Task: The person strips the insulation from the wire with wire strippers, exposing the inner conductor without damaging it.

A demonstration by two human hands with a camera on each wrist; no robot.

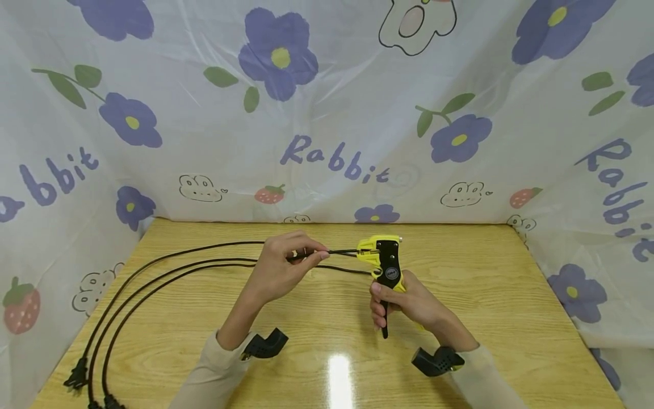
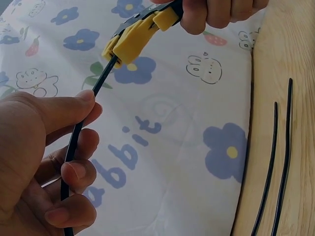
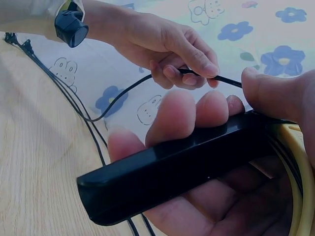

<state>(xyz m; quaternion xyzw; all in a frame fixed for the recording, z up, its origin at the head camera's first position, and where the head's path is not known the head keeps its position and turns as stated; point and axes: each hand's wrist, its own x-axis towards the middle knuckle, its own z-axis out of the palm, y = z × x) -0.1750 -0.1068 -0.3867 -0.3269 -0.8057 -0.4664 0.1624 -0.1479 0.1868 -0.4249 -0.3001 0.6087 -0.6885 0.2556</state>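
A yellow-and-black wire stripper [image 1: 390,257] is upright above the table, its head toward the back. My right hand [image 1: 416,305] grips its handles, with the black handle [image 3: 182,167] large in the right wrist view. From the left, my left hand [image 1: 281,266] pinches a black power cord [image 2: 72,147] between thumb and fingers. That cord's end enters the stripper's yellow jaws, which hide its tip. Two other black cords [image 2: 281,167] lie on the table, their cut ends visible in the left wrist view.
Plugs [image 1: 78,375] at the cords' other ends lie at the table's front left. The wooden table [image 1: 485,278] meets a hanging cloth [image 1: 327,108] printed with flowers and rabbits at the back and sides. Black wrist cameras [image 1: 265,343] sit on both sleeves.
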